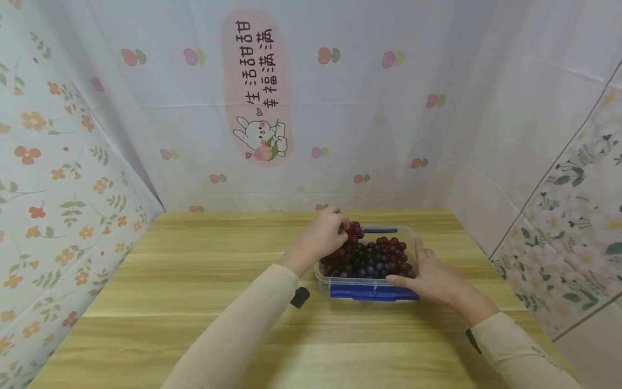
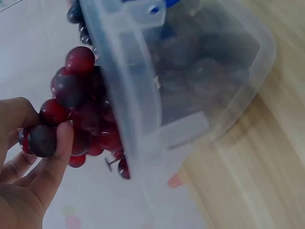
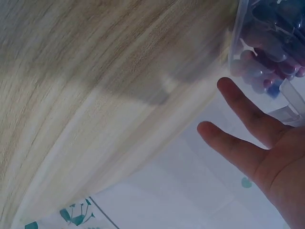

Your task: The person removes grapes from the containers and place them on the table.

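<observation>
From the head, a clear box [image 1: 357,281] with a blue clip [image 1: 374,293] on its front sits on the wood-look counter [image 1: 194,270]. The left hand [image 1: 324,235] is at the back left corner of the box, and its grip pinches the top of a bunch of red grapes [image 1: 347,248]. That bunch is at the left end of the box, and its top pokes up higher than the rim. Dark grapes [image 1: 371,260] lie in the middle of the box, and more red ones [image 1: 393,250] lie on the right. The right hand [image 1: 434,276] is at the box's right end, with its thumb on the front rim and its grip spread wide. Behind the counter hangs a white sheet [image 1: 364,119] with a bunny picture [image 1: 259,138]. From the left wrist, the thumb and fingers squeeze a few grapes, and the rest of the bunch sits right by the rim, which hides some of it. From the right wrist, two fingers [image 3: 233,143] are straight and apart, near the box. I cannot tell if those two touch it.
</observation>
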### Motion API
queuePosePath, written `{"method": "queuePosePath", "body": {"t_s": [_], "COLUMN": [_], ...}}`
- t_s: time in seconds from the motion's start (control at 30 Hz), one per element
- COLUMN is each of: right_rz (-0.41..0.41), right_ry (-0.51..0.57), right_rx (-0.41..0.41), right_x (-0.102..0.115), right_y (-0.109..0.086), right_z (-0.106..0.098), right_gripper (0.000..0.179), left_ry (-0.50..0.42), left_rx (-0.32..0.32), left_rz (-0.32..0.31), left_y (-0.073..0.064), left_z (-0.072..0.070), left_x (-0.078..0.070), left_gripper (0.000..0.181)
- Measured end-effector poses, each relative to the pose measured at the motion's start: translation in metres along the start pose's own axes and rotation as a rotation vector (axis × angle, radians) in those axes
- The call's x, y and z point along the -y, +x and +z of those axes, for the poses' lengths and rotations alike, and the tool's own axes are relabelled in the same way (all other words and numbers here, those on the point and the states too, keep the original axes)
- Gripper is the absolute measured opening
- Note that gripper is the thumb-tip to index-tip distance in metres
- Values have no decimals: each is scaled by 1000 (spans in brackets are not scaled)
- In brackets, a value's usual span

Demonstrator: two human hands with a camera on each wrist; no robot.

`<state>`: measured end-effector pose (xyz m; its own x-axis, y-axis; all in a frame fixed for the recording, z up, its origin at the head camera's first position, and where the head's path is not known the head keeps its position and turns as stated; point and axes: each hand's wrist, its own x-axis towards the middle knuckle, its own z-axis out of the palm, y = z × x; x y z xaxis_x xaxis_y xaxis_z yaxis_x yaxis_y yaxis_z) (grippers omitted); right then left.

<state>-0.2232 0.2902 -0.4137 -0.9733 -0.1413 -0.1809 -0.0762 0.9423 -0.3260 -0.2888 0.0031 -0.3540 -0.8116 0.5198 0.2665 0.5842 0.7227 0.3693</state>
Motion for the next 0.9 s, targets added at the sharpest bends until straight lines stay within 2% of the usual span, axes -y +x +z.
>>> {"method": "queuePosePath", "body": {"t_s": [0.2, 0.33, 0.5, 0.67, 0.9], "right_rz": [1, -3, -7, -12, -5], "right_ry": [-25, -37, -45, -52, -57], "right_rx": [-4, -12, -22, -30, -23], "right_x": [0, 0, -1, -1, -2], "right_y": [0, 1, 1, 2, 2], "right_z": [0, 1, 1, 3, 2], "right_gripper": [144, 143, 142, 142, 141], "left_ry": [-63, -81, -48, -22, 50], "left_rx": [-83, -115, -151, -214, -265], "left_rz": [-7, -10, 49, 77, 52], "left_y": [0, 0, 4, 5, 3], "left_z": [-22, -40, -64, -94, -132], "left_x": [1, 0, -4, -5, 6], "left_gripper": [13, 13, 14, 13, 11]}}
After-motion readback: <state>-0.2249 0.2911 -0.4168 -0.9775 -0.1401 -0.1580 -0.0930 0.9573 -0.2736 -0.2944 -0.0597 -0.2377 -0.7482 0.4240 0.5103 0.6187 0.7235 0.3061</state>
